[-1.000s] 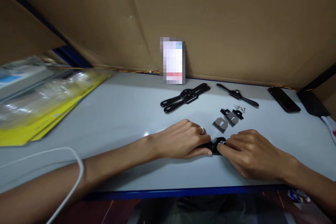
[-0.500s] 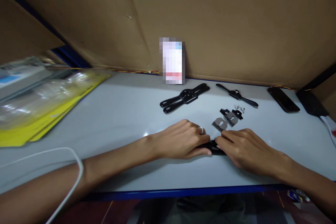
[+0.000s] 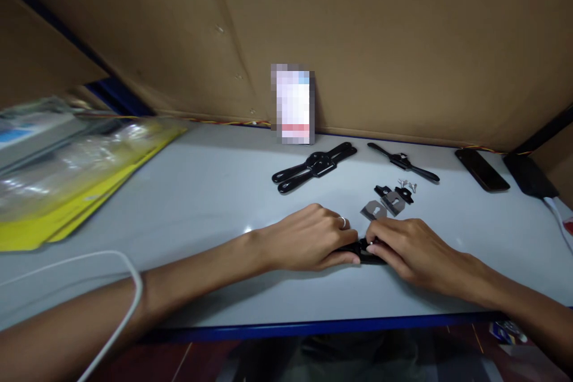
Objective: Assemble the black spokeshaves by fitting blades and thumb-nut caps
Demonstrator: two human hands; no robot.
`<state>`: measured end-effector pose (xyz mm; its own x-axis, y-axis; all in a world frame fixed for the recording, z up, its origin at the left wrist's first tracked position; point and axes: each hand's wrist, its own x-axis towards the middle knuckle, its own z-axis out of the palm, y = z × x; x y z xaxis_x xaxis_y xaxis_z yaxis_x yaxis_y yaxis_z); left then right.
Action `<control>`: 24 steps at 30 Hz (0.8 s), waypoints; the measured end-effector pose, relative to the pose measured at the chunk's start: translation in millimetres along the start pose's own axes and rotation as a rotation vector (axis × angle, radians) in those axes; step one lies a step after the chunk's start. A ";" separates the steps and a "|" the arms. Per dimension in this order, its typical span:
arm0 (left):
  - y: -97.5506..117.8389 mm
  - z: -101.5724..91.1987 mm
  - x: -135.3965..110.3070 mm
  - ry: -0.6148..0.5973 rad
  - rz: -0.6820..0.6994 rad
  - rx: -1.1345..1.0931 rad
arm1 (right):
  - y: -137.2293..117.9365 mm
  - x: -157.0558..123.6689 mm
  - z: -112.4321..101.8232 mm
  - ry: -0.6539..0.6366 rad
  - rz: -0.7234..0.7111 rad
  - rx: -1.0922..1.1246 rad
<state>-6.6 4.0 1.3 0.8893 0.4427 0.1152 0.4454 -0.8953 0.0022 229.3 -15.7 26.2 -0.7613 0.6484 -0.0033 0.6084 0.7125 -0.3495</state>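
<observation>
Near the table's front edge lies a black spokeshave (image 3: 372, 258), partly covered by both hands. My left hand (image 3: 320, 237) is closed around its left handle. At its middle, my right hand (image 3: 403, 250) pinches a small silvery piece that looks like a thumbscrew (image 3: 370, 244); fingers hide most of it. Just beyond the right hand lie two slotted steel blades (image 3: 393, 203), two black lever caps (image 3: 404, 194) and two silver thumbscrews (image 3: 412, 187). Two black spokeshave bodies (image 3: 308, 172) lie side by side farther back, with another spokeshave (image 3: 401, 160) to their right.
A phone-like screen (image 3: 293, 106), blurred out, leans on the cardboard back wall (image 3: 380, 42). At right lie a dark phone (image 3: 482, 170) and a black flat device (image 3: 530, 176). Plastic bags with yellow sheets (image 3: 89, 191) cover the left. A white cable (image 3: 129, 265) crosses my left forearm.
My right hand's fingers have shifted slightly left and drawn into a tighter pinch over the spokeshave's middle, where a silvery glint now shows. My left hand stays on the handle.
</observation>
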 end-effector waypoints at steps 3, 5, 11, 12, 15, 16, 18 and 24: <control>0.3 -0.5 -0.2 0.007 -0.002 0.002 | 0.5 1.0 2.7 0.048 0.095 0.069; 0.4 -0.8 -0.2 0.005 -0.005 0.002 | 1.1 1.5 4.7 0.065 0.124 0.038; -0.1 -0.7 -0.5 0.003 -0.008 0.003 | 3.7 1.9 7.4 0.117 0.029 -0.132; -0.2 -0.7 -0.6 0.003 -0.009 0.001 | 4.2 2.1 7.7 0.133 0.018 -0.152; -0.4 -0.6 -0.7 -0.004 -0.008 0.005 | 5.0 2.6 8.9 0.134 0.023 -0.154; -0.4 -0.5 -0.7 -0.004 -0.007 0.005 | 4.8 2.7 9.3 0.128 0.035 -0.144; -0.4 -0.2 -0.6 0.000 -0.006 0.004 | 3.7 2.9 9.7 0.119 0.062 -0.128; -0.3 0.6 0.1 0.012 -0.002 -0.005 | 0.8 3.7 7.8 0.057 0.112 -0.152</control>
<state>-6.6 4.3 0.8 0.8870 0.4440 0.1271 0.4468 -0.8946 0.0074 225.2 -14.8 18.7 -0.6759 0.7367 0.0205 0.7185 0.6649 -0.2040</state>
